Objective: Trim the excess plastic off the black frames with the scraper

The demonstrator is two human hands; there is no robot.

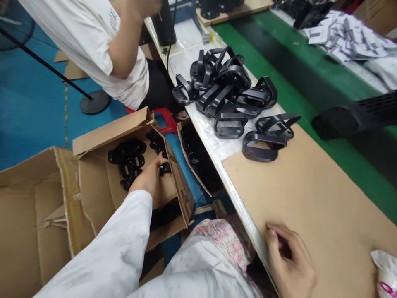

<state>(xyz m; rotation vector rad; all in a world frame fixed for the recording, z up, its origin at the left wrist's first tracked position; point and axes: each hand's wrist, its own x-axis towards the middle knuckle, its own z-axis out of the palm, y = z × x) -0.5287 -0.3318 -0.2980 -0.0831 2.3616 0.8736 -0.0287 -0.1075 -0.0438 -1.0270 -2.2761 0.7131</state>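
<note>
Inside an open cardboard box (114, 138), my left hand (150, 174) has its thumb and fingers closed at a black plastic part (165, 168); its fingertips are partly covered. A cluster of similar black parts (130, 159) lies in the box, left of that hand. My right hand (291, 263) rests near the front edge of a brown board (304, 186) on the table, its fingers curled, with nothing visible in them. Beyond it, black loop-shaped plastic handles (263, 145) lie at the board's far end, and more are heaped (221, 85) behind them.
Another person in a white shirt (130, 89) sits at upper left. A second open carton (27, 215) stands at left, and one with black items (198, 161) beside the table. A dark perforated object (356, 116) juts in over the green surface (297, 74). A plastic bag (386, 269) sits lower right.
</note>
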